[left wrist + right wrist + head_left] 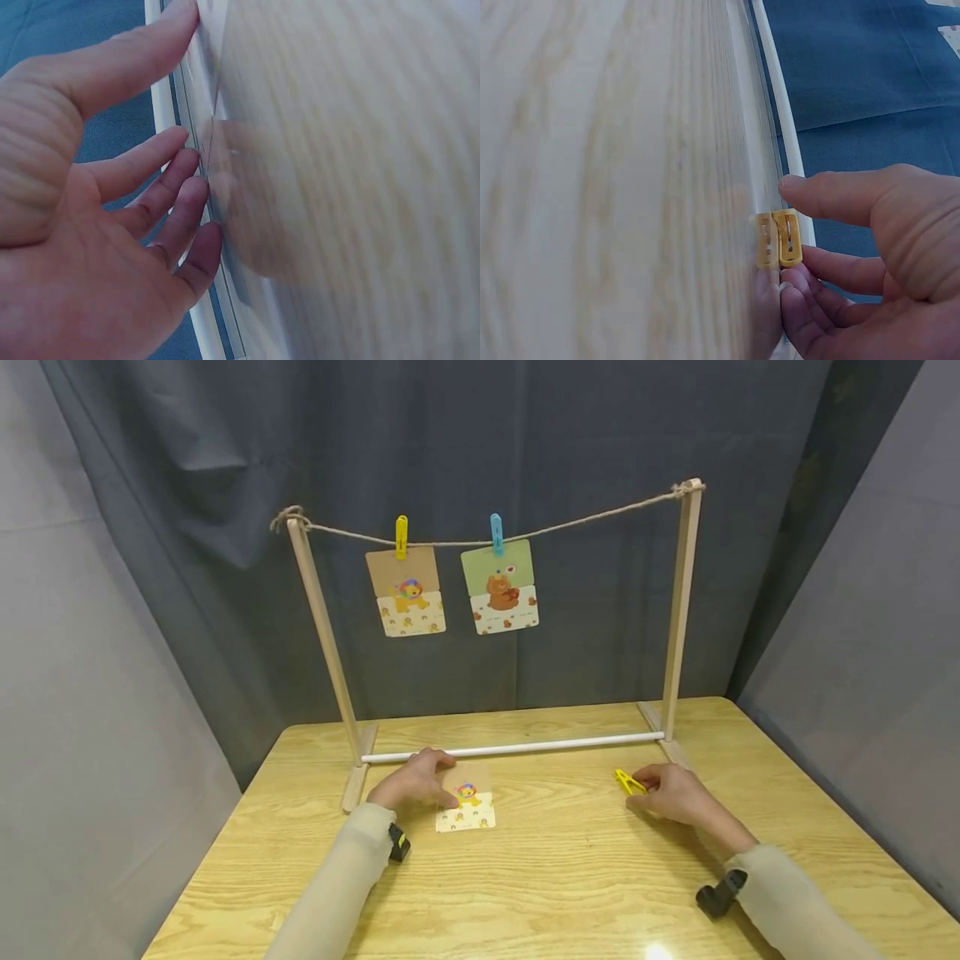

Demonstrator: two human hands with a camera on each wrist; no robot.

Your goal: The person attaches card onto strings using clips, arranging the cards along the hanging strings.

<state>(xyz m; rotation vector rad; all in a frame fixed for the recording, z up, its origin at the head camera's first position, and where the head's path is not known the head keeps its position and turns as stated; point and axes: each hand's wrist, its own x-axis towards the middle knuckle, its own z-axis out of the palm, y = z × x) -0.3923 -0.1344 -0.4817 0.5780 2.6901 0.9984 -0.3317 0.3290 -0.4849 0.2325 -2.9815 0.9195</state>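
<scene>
A card with a lion picture (474, 810) lies flat on the table. Over its left side my left hand (416, 781) is spread, with the thumb near the lion and the fingers by the top edge. In the left wrist view, that thumb stands well apart from the fingers (187, 210), whose tips touch down at the surface. A yellow clothespin (628, 782) lies on the table at the right. Around it reaches my right hand (675, 795). In the right wrist view, the clothespin (789, 238) sits between thumb and fingers, with a gap below the thumb.
A wooden frame (681, 618) with a white bottom bar (555, 747) stands behind. From its twine (600, 516) hang a lion card (405, 597) under a yellow clothespin (401, 537) and a bear card (501, 597) under a blue clothespin (497, 533).
</scene>
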